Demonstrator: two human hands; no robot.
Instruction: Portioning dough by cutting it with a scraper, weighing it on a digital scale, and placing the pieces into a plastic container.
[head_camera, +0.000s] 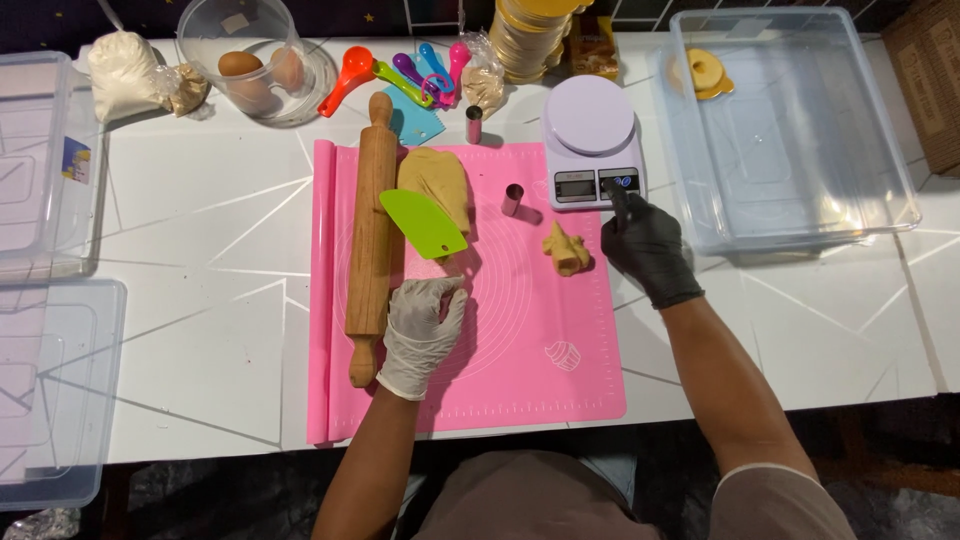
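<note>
We noted the left hand (420, 330) closed on a green scraper (424, 223) at 12 o'clock, over the dough slab (437, 183). R. hand (645, 248), forefinger out, pressed the scale (592, 145) button w/ nothing held. Weighing step, we judged; next needs the dough piece (565, 248) lifted to the pan.

Likely a home baking table: rolling pin (371, 235), scale (591, 142), eggs (240, 66).

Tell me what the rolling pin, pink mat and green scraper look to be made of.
Rolling pin: wood, matte, brown with visible grain. Pink mat: probably silicone, a thin sheet with a slight sheen, one long edge curled up. Green scraper: likely plastic, a smooth, flat, uniformly bright blade, held by the left hand. None can be confirmed from look alone.
</note>
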